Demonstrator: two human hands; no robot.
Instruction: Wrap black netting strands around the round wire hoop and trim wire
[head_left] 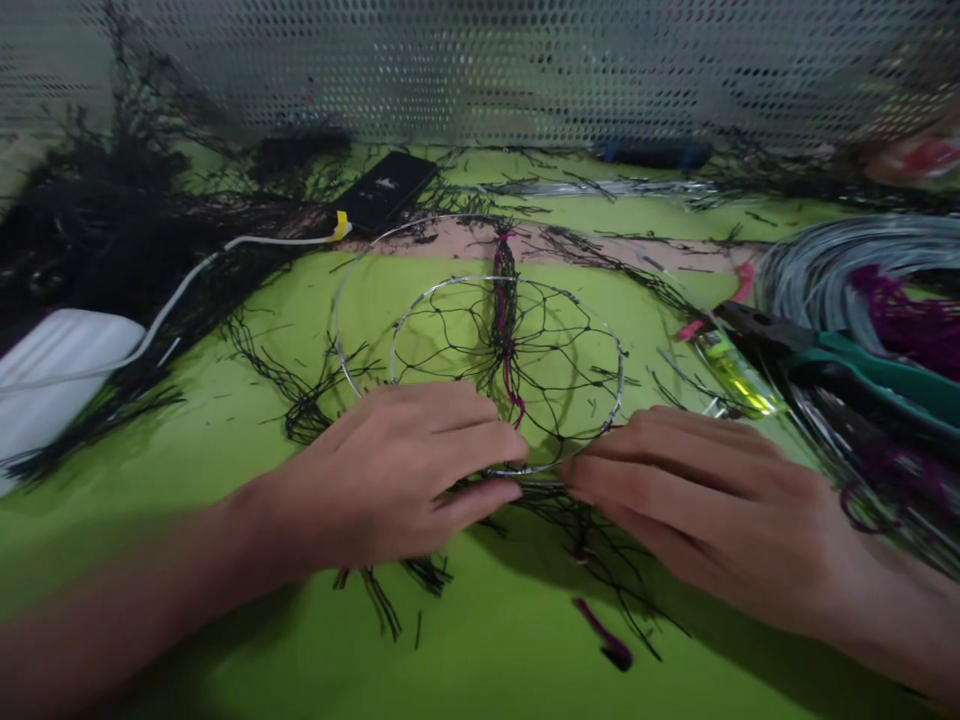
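A round wire hoop point(622, 372) with a dark knotted net point(508, 349) strung across it lies in front of me. The net's cords gather into a bundle at the centre, with a magenta cord point(513, 390) running along it. At the near edge of the hoop, my left hand point(409, 465) pinches the wire between thumb and forefinger. My right hand point(712, 510) has its fingertips closed on the same rim, a little to the right. A larger, thinner wire loop point(338, 318) shows behind. Loose dark cord ends hang under both hands.
Green-handled pliers point(862, 375), a yellow lighter point(739, 375) and coiled wire point(795, 255) lie at right. A black phone or power bank point(386, 190), white cable point(202, 265) and white box point(71, 365) are at left. Dark cord heaps point(112, 210) lie beyond. A perforated metal panel point(480, 70) stands behind.
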